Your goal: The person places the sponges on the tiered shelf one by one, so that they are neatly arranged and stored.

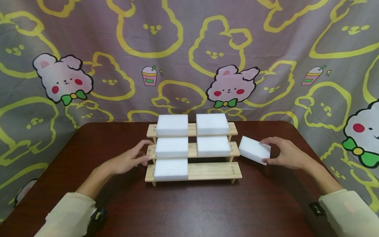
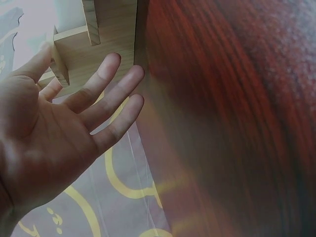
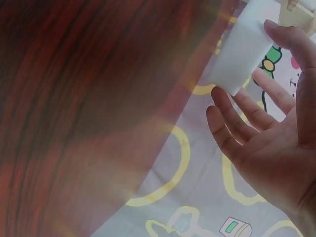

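Observation:
A white foam block (image 1: 254, 149) is pinched between thumb and fingers of my right hand (image 1: 285, 154), just off the right end of the wooden three-step stand (image 1: 214, 170). Tilted at an angle, it also shows in the right wrist view as a foam block (image 3: 247, 47) under the thumb. My left hand (image 1: 128, 160) holds the left end of the middle step with thumb and index finger; the other fingers (image 2: 106, 111) stay loose. White blocks sit on the left of each step, like the bottom one (image 1: 170, 169). The top and middle steps each bear another block (image 1: 213, 145) on the right.
The stand is on a dark red-brown table (image 1: 201, 210). Behind the table's far edge hangs a patterned curtain (image 1: 177, 65) with yellow outlines and bunny faces. Wrist straps with small dark devices (image 1: 317, 208) sit at both sleeves.

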Demonstrator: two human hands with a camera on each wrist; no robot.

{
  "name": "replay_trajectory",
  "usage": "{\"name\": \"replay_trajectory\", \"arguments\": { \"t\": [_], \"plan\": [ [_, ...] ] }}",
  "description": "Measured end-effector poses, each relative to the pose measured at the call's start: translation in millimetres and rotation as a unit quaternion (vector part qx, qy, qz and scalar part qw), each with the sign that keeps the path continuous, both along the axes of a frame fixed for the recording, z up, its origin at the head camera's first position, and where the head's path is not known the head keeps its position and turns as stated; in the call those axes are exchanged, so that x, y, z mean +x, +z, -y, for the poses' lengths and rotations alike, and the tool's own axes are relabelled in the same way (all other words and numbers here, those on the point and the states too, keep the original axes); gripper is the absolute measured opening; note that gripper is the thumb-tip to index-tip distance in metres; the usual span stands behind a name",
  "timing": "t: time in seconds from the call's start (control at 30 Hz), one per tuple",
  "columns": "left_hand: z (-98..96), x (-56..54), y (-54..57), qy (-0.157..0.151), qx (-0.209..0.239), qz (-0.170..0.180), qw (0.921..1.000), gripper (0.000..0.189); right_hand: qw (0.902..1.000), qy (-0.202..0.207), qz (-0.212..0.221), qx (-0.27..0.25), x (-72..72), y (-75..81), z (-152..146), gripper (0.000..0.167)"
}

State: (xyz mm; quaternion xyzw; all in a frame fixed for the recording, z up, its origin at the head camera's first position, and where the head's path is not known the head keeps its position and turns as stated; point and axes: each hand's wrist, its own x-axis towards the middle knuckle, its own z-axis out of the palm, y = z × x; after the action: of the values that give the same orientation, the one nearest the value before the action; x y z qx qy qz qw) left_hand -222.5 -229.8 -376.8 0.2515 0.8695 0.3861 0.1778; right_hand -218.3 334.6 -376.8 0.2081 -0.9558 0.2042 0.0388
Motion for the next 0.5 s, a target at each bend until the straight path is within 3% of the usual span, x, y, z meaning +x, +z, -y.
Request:
{"name": "replay_trajectory", "arguments": {
  "t": [0.33, 0.5],
  "plan": [
    [0.4, -0.2, -1.3, -0.001, 0.003, -0.005, 1.0000, 0.052, 0.9998, 0.004, -0.021, -0.004, 2.6, 3.8, -1.7, 0.061],
    [0.7, 0.4, -1.5, -0.001, 0.003, -0.005, 1.0000, 0.052, 0.9983, -0.004, -0.058, 0.001, 3.3, 7.3, -4.0, 0.055]
  ]
}}
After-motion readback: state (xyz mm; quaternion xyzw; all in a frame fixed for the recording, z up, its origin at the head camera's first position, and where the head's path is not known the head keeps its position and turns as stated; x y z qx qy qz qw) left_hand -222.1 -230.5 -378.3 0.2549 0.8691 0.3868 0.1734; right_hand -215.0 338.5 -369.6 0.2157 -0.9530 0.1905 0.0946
